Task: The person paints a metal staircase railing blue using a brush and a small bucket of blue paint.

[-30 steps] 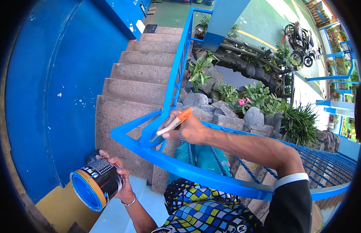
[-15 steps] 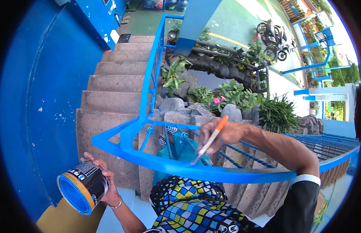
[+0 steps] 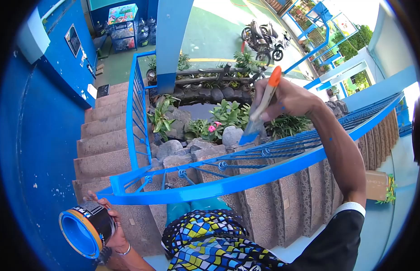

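Note:
My right hand (image 3: pixel 284 99) is closed round a paintbrush (image 3: pixel 259 118) with an orange-tipped handle. Its blue-coated bristles point down, above the blue handrail (image 3: pixel 237 183) and apart from it. At the lower left, my left hand (image 3: pixel 114 226) grips a paint can (image 3: pixel 85 229), tilted so that the blue paint inside shows. The can is beside the left end of the rail. Twisted blue bars run below the handrail. Blue spots mark my right hand and forearm.
Tiled stairs (image 3: pixel 104 142) descend at the left beside a blue wall (image 3: pixel 43 135). Beyond the rail are rocks (image 3: pixel 170 149), plants and a pond (image 3: pixel 198 113). Motorcycles (image 3: pixel 259 36) stand farther off. A cardboard box (image 3: pixel 376 185) is at the right.
My right hand has risen, lifting the brush off the handrail. The camera view has shifted to the right, showing more of the long rail. My left hand still holds the can.

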The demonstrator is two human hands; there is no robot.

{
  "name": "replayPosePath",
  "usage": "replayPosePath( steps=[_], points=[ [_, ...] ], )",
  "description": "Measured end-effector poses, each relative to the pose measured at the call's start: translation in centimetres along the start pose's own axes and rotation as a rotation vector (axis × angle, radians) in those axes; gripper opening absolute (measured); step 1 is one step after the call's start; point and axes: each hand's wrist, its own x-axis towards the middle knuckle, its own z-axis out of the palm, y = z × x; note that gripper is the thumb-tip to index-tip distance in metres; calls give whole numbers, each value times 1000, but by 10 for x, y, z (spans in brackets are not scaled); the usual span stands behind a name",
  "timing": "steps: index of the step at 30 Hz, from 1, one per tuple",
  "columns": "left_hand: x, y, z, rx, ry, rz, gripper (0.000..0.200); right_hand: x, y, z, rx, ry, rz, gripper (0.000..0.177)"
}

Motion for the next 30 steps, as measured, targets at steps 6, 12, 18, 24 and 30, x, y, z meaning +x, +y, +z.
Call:
replayPosePath(
  steps=[6,12,18,24,30],
  points=[
    [-1,-53,43,-17,40,-135,70,-57,-61,23,276,326,-382,42],
    [-3,-119,83,-95,22,-286,58,-99,-111,48,297,262,-607,32],
    [-27,-181,121,-141,17,-349,71,-145,-130,43,200,282,-757,34],
    [-72,-250,157,-93,-73,-232,81,-220,-128,22,157,195,-876,34],
    [-124,-315,220,-78,-62,-130,86,-277,-138,8,69,94,-950,28]
  ],
)
